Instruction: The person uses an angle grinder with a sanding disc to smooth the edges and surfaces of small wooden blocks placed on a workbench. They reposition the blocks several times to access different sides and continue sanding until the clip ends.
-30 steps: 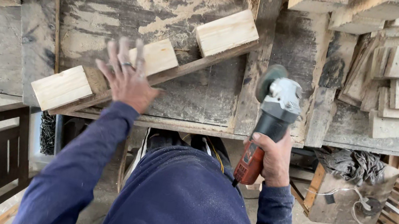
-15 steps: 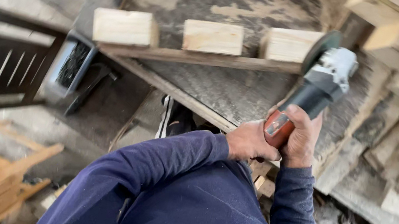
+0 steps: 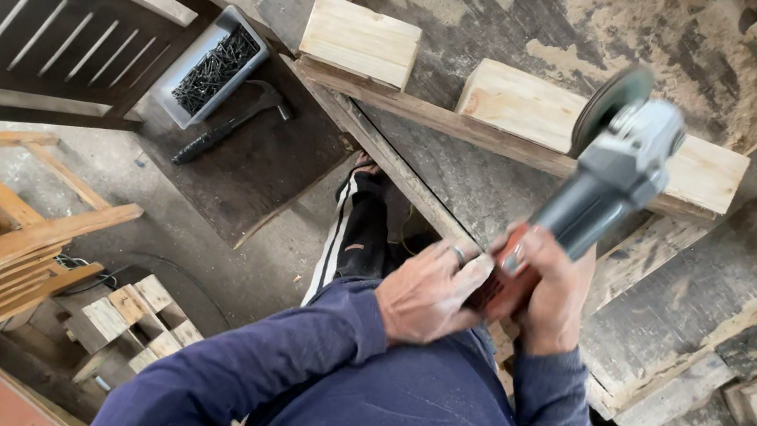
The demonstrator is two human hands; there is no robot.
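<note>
Angle grinder held in both hands above a wooden rail with blocks.

The angle grinder [image 3: 607, 173] has a grey metal head, a dark round disc at its far end and a red-orange rear handle. The right hand [image 3: 555, 297] wraps the handle from the right; the left hand [image 3: 427, 292] closes on the handle's end from the left, so each grip is shut around the tool. The disc sits just above the wooden rail [image 3: 501, 141], between the middle and right of three pale blocks [image 3: 361, 38], near the counter's [image 3: 531, 14] front edge.
</note>
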